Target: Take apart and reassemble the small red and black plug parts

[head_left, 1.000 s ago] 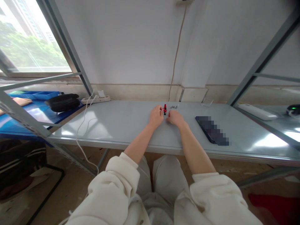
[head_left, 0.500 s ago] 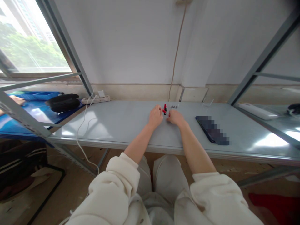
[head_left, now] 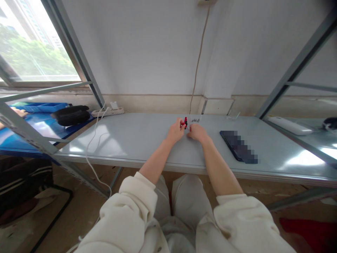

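Note:
My left hand [head_left: 176, 131] is closed over the middle of the grey table, its fingertips on a small red-and-black piece [head_left: 185, 121]. What kind of piece it is I cannot make out. Just to the right, my right hand [head_left: 198, 132] rests on the tabletop with its fingers curled together. Anything between those fingers is hidden or too small to name. Behind my right hand lie several tiny grey parts [head_left: 195, 120], apparently on something clear.
A dark phone [head_left: 235, 146] lies right of my hands on the table [head_left: 139, 140]. At the back left is a white power strip [head_left: 109, 111] with a cable. Metal posts flank the table. Beyond the left one are a black case [head_left: 71, 116] and another person's hand [head_left: 19, 112].
My left hand has shifted slightly to the right, its thumb and fingers now further round the red-and-black piece. My right hand has hardly moved.

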Action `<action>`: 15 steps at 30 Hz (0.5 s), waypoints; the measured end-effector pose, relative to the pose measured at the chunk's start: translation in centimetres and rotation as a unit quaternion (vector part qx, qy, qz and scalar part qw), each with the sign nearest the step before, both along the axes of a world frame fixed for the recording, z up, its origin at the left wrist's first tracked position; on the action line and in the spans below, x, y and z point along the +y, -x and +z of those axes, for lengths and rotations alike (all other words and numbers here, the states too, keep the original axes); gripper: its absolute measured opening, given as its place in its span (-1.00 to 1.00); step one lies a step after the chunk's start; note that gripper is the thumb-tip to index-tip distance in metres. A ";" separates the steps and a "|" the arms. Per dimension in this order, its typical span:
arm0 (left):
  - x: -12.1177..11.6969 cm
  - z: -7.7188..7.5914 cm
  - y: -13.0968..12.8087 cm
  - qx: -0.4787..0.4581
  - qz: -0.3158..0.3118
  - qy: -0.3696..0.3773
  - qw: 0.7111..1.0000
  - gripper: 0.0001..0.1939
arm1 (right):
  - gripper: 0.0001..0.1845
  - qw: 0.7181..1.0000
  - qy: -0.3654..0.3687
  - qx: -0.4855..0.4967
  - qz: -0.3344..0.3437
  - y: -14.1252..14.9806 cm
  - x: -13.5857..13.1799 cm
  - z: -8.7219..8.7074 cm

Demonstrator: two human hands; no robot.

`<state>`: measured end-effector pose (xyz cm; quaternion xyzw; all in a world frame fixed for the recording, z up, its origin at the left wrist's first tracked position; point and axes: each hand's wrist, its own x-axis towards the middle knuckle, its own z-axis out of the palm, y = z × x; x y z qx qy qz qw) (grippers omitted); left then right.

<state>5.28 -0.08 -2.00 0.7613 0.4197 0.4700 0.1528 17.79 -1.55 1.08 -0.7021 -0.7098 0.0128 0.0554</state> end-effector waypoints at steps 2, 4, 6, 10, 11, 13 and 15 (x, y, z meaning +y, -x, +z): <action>0.0 -0.1 0.0 -0.009 -0.013 0.008 1.000 -0.87 | -0.66 1.000 -0.001 0.002 0.002 0.0 0.0 0.0; 0.0 -0.2 0.0 -0.010 -0.014 0.010 1.000 -0.85 | -0.67 1.000 -0.002 0.005 0.005 -0.1 0.0 -0.1; 0.1 -0.2 0.0 -0.009 -0.013 0.007 1.000 -0.84 | -0.67 1.000 -0.005 0.005 0.008 -0.1 0.1 -0.1; 0.0 -0.2 0.0 -0.014 -0.010 0.001 1.000 -0.82 | -0.67 1.000 -0.011 0.000 0.010 0.0 0.0 -0.1; 0.0 -0.2 -0.1 -0.016 -0.009 0.001 1.000 -0.81 | -0.67 1.000 -0.009 -0.002 0.010 0.0 0.0 -0.1; 0.0 -0.2 -0.1 -0.020 -0.009 0.004 1.000 -0.81 | -0.67 1.000 -0.009 -0.004 0.009 0.1 0.0 -0.2; 0.0 -0.2 -0.1 -0.021 -0.014 0.008 1.000 -0.81 | -0.66 1.000 -0.015 -0.008 0.012 0.2 0.0 -0.2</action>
